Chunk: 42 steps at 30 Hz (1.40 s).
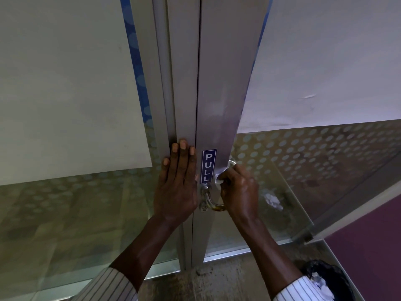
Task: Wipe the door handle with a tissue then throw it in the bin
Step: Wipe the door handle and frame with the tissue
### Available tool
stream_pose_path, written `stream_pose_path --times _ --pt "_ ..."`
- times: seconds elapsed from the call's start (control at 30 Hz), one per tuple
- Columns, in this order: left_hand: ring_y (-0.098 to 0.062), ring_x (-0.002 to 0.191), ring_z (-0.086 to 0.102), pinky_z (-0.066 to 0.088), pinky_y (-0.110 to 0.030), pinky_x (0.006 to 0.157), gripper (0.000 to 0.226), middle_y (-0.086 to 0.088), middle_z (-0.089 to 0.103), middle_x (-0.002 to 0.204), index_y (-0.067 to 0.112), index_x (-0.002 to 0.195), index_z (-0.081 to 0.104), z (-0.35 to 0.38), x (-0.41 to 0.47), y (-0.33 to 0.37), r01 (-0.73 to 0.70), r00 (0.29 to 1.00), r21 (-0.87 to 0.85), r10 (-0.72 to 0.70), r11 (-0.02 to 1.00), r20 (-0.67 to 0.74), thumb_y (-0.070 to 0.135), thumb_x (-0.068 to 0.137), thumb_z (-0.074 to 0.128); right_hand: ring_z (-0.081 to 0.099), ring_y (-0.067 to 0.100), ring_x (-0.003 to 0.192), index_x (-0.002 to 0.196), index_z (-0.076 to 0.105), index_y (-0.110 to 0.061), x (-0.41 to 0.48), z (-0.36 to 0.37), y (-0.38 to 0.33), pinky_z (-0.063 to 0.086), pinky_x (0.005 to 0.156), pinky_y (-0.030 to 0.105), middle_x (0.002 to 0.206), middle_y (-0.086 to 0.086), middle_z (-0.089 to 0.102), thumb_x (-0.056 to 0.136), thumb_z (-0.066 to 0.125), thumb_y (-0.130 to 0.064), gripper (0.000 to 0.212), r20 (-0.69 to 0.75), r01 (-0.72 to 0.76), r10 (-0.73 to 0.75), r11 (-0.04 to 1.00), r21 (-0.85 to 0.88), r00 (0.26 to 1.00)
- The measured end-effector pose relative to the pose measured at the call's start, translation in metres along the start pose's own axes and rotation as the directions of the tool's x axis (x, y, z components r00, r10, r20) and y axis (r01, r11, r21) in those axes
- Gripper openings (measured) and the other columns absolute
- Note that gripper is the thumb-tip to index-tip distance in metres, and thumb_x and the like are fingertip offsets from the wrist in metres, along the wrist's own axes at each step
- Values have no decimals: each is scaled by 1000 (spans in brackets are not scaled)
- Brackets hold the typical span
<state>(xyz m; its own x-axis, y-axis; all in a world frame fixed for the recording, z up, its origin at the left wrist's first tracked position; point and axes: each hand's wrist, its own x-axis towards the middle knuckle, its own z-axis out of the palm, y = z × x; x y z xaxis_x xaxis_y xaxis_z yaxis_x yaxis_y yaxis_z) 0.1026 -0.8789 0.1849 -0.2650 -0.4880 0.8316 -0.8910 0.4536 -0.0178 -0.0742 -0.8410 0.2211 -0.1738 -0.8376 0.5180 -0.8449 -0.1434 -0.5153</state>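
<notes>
A curved metal door handle (213, 204) is fixed to the aluminium door frame (219, 83), just right of a blue PULL sticker (208, 166). My right hand (239, 192) is closed around the handle's upper part with a white tissue (219, 178) pressed against it; most of the tissue is hidden under my fingers. My left hand (179, 183) lies flat, fingers spread, on the frame to the left of the sticker. A bin with a black liner (332, 276) stands on the floor at the lower right, with white paper inside.
Glass panels with a frosted dot pattern (314, 153) flank the frame, with white sheets (65, 83) covering their upper parts. A purple wall (368, 246) runs along the right. The floor below the door is brownish stone.
</notes>
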Motion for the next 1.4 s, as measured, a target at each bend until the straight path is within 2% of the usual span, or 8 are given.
stream_pose_path --times 0.13,0.27,0.47,0.63,0.87,1.1,1.27,1.4 --pt "-28 177 -15 -11 -43 144 94 -14 -18 188 7 179 -8 -1 2 1 8 1000 6 -8 1000 8 25 108 50 68 21 72 86 83 -11 -10 10 8 60 61 35 90 6 74 72 78 12 27 197 -80 94 993 -82 976" --pt "-28 177 -16 -11 -42 144 86 -14 -19 188 7 179 -9 -3 1 0 -5 1000 10 5 1000 -4 27 113 43 63 10 66 81 82 -14 -5 2 10 45 59 10 88 4 76 69 85 12 29 72 -84 83 996 5 994" --pt "-27 177 -16 -11 -42 144 86 -13 -19 188 8 179 -9 -2 1 0 1 1000 2 -1 1000 -8 25 113 43 67 6 70 90 85 -22 13 -37 23 51 65 12 89 -4 77 77 89 1 27 -96 -142 159 976 163 983" --pt "-28 178 -14 -11 -42 144 83 -14 -18 188 8 179 -8 1 1 -1 9 1000 14 -9 1000 -14 26 114 40 72 25 84 97 87 -12 -4 -57 33 63 68 39 98 5 83 81 81 10 28 36 10 -10 1000 20 999" --pt "-27 178 -15 -11 -42 144 90 -13 -18 188 9 179 -7 0 1 1 19 1000 8 -19 1000 -20 25 110 48 66 27 86 96 85 -13 -43 -44 54 55 57 29 101 -1 83 67 76 18 43 286 220 -162 958 -184 945" --pt "-28 177 -16 -12 -42 144 75 -14 -19 187 8 179 -8 0 1 0 13 1000 -1 -13 1000 -10 29 118 30 66 30 97 102 79 -11 -61 -24 32 63 84 38 106 3 77 71 69 13 40 317 190 -144 974 -121 937" --pt "-28 177 -15 -11 -41 144 76 -14 -18 188 8 179 -7 0 1 -1 14 1000 -20 -14 1000 -12 30 118 33 69 31 85 95 75 -8 -67 -8 -2 54 61 33 100 10 73 86 75 -3 10 318 168 -142 984 -53 937" --pt "-28 177 -15 -11 -42 144 81 -14 -18 188 8 179 -6 1 0 -2 21 1000 -8 -21 1000 -13 27 115 39 74 36 84 108 79 -4 -71 -4 0 63 63 44 110 16 74 81 68 15 35 350 115 -86 991 -62 933"
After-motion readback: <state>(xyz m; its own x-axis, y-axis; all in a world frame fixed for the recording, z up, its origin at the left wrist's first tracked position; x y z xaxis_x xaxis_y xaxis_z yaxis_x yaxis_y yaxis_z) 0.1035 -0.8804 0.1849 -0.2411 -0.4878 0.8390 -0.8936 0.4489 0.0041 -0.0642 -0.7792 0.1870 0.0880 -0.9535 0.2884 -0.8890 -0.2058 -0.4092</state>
